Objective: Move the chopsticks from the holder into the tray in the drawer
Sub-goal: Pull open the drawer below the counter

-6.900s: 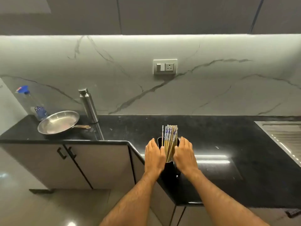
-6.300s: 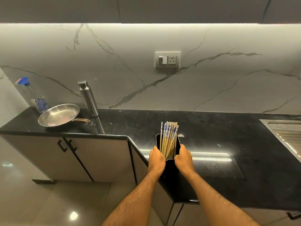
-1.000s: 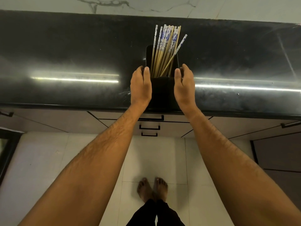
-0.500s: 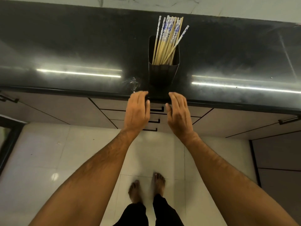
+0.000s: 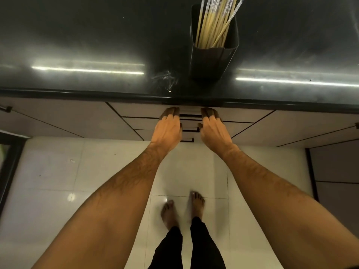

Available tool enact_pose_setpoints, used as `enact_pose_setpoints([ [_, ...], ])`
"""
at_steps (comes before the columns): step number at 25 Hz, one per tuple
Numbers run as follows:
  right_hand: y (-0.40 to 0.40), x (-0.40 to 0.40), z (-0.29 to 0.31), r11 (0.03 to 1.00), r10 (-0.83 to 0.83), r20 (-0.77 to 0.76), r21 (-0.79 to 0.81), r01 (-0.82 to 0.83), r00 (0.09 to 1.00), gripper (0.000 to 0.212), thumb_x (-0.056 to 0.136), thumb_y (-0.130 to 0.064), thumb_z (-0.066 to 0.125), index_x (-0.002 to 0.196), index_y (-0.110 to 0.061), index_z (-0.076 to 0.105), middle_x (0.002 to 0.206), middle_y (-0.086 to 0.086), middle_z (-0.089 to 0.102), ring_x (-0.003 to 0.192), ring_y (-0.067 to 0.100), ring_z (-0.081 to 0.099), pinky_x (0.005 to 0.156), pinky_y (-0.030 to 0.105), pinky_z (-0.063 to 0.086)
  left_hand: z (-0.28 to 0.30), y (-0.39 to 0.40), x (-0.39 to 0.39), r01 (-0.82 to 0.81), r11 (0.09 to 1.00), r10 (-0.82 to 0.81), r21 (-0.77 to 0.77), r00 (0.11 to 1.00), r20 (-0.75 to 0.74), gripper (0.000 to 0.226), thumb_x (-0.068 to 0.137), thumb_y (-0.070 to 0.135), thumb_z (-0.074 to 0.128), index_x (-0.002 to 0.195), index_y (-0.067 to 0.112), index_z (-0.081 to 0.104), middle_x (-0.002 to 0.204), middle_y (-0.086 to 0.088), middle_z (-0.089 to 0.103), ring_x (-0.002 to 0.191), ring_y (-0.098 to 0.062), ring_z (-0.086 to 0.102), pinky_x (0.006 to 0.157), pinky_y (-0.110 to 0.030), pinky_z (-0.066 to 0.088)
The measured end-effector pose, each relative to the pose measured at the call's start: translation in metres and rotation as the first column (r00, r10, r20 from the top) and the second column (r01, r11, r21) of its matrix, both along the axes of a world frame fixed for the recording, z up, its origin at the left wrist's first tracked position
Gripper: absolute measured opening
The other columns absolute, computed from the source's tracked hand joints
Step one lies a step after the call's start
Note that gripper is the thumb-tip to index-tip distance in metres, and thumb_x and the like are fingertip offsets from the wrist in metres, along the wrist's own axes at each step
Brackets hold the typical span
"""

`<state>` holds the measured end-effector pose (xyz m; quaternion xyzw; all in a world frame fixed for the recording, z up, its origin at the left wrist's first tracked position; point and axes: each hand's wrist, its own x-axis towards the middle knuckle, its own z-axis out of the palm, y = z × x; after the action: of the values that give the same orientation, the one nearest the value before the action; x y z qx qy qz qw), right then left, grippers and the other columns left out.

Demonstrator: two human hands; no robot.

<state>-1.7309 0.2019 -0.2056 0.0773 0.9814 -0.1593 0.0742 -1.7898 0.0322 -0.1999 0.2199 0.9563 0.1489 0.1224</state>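
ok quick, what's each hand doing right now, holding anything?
Left hand: open, fingers straight, holding nothing, reaching toward the top drawer.
Right hand: open, holding nothing, reaching there too.

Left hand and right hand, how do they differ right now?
The left hand lies left of the drawer handles; the right hand lies right of them. The left is lit warmer, the right duller. Both are empty, fingers straight, tips shadowed under the counter edge.

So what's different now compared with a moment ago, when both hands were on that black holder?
Both hands let go of the black rectangular holder and dropped below the counter edge: left hand and right hand now reach the top drawer front. The blue-patterned wooden chopsticks stayed in the holder.
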Motion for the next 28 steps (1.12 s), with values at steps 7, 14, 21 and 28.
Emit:
enact_pose_setpoints([
  [7, 0.007, -0.023, -0.008, 1.0, -0.001, 0.197, -0.015, 0.004, 0.98, 0.052, 0.103, -0.017, 0.051, 0.151, -0.009, 0.035, 0.155, 0.016, 0.04, 0.141, 0.034, 0.041, 0.118, 0.045, 0.035, -0.023, 0.01, -0.024, 0.001, 1.0, -0.002, 0.012, 0.996, 0.088, 0.048, 0.096, 0.017, 0.058, 0.142, 0.011, 0.045, 0.133, -0.013, 0.055, 0.117, -0.027, 0.057, 0.102, -0.034, 0.046],
  [14, 0.003, -0.037, -0.037, 0.939, 0.027, 0.243, 0.327, -0.108, 0.97, 0.059, 0.099, -0.024, 0.057, 0.153, -0.019, 0.033, 0.165, 0.006, 0.025, 0.153, 0.032, 0.014, 0.121, 0.044, 0.024, -0.054, 0.012, -0.026, 0.231, 0.927, -0.25, -0.296, 0.968, -0.027, 0.07, 0.093, 0.016, 0.057, 0.154, 0.006, 0.024, 0.159, -0.016, 0.031, 0.146, -0.032, 0.03, 0.122, -0.042, 0.019],
  [21, -0.011, -0.041, -0.04, 0.946, -0.068, 0.272, 0.323, -0.024, 0.96, 0.059, 0.099, -0.024, 0.056, 0.153, -0.018, 0.034, 0.162, 0.007, 0.031, 0.154, 0.032, 0.01, 0.122, 0.044, 0.021, -0.045, 0.029, -0.02, 0.197, 0.915, -0.2, -0.352, 0.979, 0.031, 0.083, 0.09, 0.012, 0.063, 0.156, 0.007, 0.013, 0.164, -0.016, 0.017, 0.152, -0.033, 0.015, 0.123, -0.04, 0.01],
  [28, -0.02, -0.014, -0.036, 0.985, -0.125, 0.213, 0.143, 0.096, 0.969, 0.044, 0.097, -0.021, 0.059, 0.14, -0.014, 0.054, 0.144, 0.01, 0.054, 0.141, 0.032, 0.041, 0.12, 0.045, 0.032, -0.049, 0.017, 0.004, 0.191, 0.954, -0.157, -0.232, 0.975, 0.157, 0.038, 0.099, 0.011, 0.05, 0.137, 0.006, 0.051, 0.135, -0.014, 0.058, 0.121, -0.029, 0.058, 0.104, -0.037, 0.045],
])
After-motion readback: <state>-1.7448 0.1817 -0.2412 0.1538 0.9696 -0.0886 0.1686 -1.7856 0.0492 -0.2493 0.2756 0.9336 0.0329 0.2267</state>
